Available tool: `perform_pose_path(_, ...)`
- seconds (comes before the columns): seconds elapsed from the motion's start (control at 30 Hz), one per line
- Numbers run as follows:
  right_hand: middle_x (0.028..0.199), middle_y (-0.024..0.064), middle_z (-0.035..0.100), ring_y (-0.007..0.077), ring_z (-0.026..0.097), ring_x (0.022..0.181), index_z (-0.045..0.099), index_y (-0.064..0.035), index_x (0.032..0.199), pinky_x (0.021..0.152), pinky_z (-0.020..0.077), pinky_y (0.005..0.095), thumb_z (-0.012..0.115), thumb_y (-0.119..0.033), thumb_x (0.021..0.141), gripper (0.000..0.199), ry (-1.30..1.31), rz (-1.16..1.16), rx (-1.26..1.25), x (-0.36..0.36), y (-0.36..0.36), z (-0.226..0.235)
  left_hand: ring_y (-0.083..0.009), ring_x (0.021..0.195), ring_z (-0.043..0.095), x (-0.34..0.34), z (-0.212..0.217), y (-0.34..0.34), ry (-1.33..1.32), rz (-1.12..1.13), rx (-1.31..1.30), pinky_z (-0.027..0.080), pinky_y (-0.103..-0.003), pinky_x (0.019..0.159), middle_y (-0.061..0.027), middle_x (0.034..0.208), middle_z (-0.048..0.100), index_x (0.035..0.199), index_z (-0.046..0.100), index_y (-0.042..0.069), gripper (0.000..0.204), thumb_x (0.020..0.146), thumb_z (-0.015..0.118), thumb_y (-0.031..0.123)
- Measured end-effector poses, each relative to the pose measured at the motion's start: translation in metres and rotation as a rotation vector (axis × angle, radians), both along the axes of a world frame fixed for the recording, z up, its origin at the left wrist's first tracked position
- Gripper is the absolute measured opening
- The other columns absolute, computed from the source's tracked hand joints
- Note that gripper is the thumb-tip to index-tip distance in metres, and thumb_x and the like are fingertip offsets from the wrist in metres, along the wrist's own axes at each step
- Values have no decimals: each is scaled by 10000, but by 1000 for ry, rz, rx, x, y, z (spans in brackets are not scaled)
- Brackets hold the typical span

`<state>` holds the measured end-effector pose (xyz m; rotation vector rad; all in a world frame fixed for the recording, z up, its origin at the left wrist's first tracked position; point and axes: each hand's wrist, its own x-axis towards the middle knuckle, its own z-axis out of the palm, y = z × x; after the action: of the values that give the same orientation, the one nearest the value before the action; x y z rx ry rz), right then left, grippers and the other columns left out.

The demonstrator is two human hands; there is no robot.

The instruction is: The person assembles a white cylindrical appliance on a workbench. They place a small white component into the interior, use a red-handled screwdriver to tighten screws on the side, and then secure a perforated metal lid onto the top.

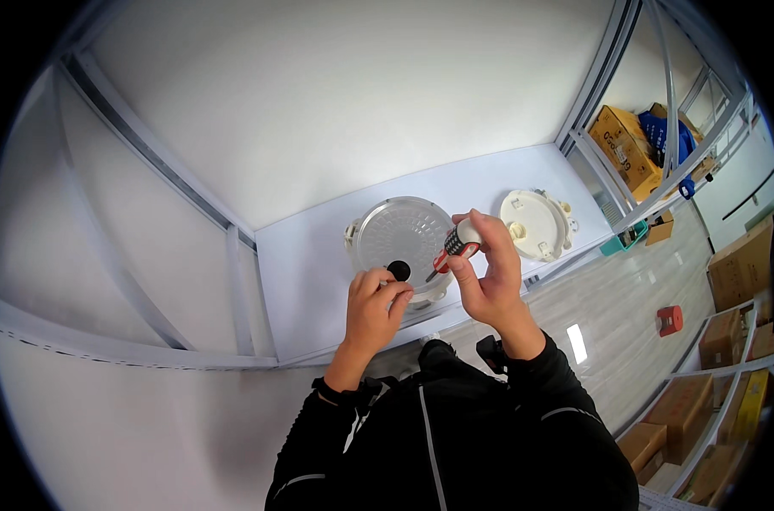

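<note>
On the white table a round, greyish translucent part (pixel 397 226) with a ribbed pattern and a pale rim lies before me. My left hand (pixel 373 308) is over its near edge, thumb and forefinger pinched together. What they hold, if anything, is too small to make out. Right against these fingers is a black round disc (pixel 399 270). My right hand (pixel 495 281) grips a screwdriver (pixel 461 241) by its red, black and white handle. Its shaft slants down and left over the translucent part, toward my left fingertips.
A cream-white round cover (pixel 532 223) with moulded fittings lies at the table's right end. White frame posts and a pale wall enclose the table (pixel 306 281). Cardboard boxes (pixel 630 153) stand beyond on the right, more fill a shelf (pixel 687 409), and a red stool (pixel 670 321) is on the floor.
</note>
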<state>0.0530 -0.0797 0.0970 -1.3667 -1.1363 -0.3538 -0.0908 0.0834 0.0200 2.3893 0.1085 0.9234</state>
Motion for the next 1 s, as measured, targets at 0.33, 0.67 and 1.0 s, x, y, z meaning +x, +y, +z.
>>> perform_pose_path(0.33,1281,219,690,356,678,1137,567,4,1490,964,557,405,788,-79,934,604,5,4,-16,-3,-2,1,-260,919,603,1,-4,-1,-33,26,-4,482,-401,837,-8,971,661,930,808,126,69,865,828,124)
perform_pose_path(0.67,1285,221,688,351,683,1126,567,14,1482,946,561,397,791,-72,927,604,4,4,-11,-5,-5,3,-241,927,615,1,1,4,6,-3,18,485,-399,843,13,961,672,949,830,145,88,861,835,155)
perform_pose_path(1.0,1278,229,690,353,689,1108,566,15,1469,938,563,407,791,-61,925,594,-60,-10,-3,-4,-3,3,-241,906,613,0,-2,5,6,-23,11,487,-392,825,19,949,676,965,841,161,119,849,838,137)
